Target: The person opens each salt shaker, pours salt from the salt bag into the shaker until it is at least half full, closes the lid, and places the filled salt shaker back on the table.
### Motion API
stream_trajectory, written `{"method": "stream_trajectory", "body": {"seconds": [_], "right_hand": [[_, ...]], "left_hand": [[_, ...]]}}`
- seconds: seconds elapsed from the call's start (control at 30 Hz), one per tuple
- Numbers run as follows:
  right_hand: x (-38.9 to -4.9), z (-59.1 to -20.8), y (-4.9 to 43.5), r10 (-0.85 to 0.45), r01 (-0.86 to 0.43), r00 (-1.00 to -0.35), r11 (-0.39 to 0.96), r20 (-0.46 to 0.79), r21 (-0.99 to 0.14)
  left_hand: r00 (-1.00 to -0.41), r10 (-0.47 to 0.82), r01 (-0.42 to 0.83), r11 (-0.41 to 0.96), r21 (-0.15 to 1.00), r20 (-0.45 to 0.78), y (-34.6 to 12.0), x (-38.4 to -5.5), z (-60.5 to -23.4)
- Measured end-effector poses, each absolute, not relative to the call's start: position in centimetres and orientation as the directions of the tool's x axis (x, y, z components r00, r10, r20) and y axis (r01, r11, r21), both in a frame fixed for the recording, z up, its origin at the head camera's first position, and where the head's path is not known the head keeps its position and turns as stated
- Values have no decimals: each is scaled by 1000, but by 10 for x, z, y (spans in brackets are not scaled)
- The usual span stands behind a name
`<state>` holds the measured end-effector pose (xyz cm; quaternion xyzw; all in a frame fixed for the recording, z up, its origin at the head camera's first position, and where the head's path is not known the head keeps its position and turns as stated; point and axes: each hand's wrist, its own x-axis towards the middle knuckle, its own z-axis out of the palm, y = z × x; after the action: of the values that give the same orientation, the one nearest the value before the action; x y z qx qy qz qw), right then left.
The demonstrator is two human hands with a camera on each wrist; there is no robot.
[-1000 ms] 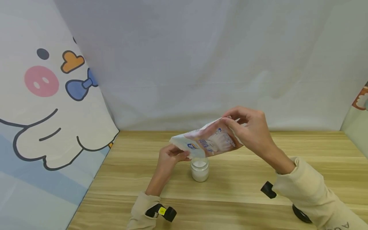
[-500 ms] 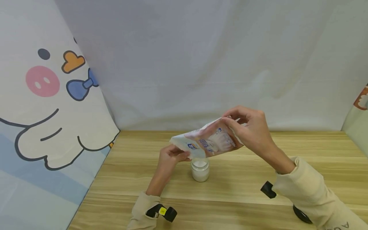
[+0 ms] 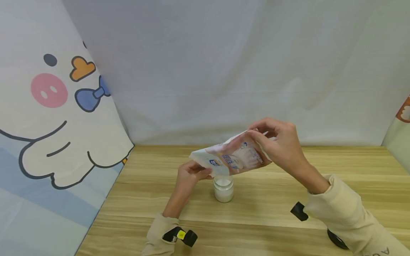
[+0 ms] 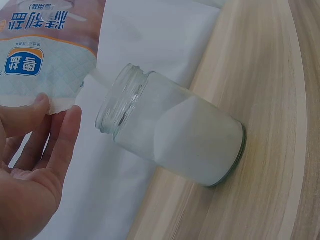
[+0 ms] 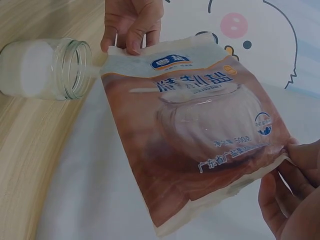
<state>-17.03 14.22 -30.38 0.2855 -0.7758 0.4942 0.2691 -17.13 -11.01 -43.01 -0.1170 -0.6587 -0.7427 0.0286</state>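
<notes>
Both hands hold a printed bag of salt (image 3: 238, 156) tilted above an upright glass jar (image 3: 223, 192). My left hand (image 3: 189, 177) pinches the lower, pale blue end, next to the bag's torn corner. The higher end is pinched by my right hand (image 3: 283, 145). In the left wrist view, a pale stream of salt (image 4: 98, 78) runs from the corner into the jar's mouth. White salt (image 4: 192, 142) fills a good part of the jar, its surface sloping up to a heap. The right wrist view has the bag's brown front (image 5: 200, 130) facing the camera.
The jar stands on a wood-grain table (image 3: 256, 231). Behind it hangs a grey-white cloth (image 3: 224, 71), with a cartoon-printed sheet (image 3: 64, 142) on the left. A black ring-shaped object (image 3: 336, 239) lies by the right sleeve. Black camera mounts (image 3: 189, 237) sit at the wrists.
Hands, bag and jar keep nearly the same places. The whole head view has shifted very slightly, so the backdrop sits a little further right.
</notes>
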Motion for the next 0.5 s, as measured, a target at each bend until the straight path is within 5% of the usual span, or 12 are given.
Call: {"method": "stream_trajectory", "body": {"seconds": [0.5], "right_hand": [[-171, -304, 141, -173, -707, -694, 349, 699, -615]], "left_hand": [[-970, 122, 194, -133, 972, 210, -110, -170, -429]]}}
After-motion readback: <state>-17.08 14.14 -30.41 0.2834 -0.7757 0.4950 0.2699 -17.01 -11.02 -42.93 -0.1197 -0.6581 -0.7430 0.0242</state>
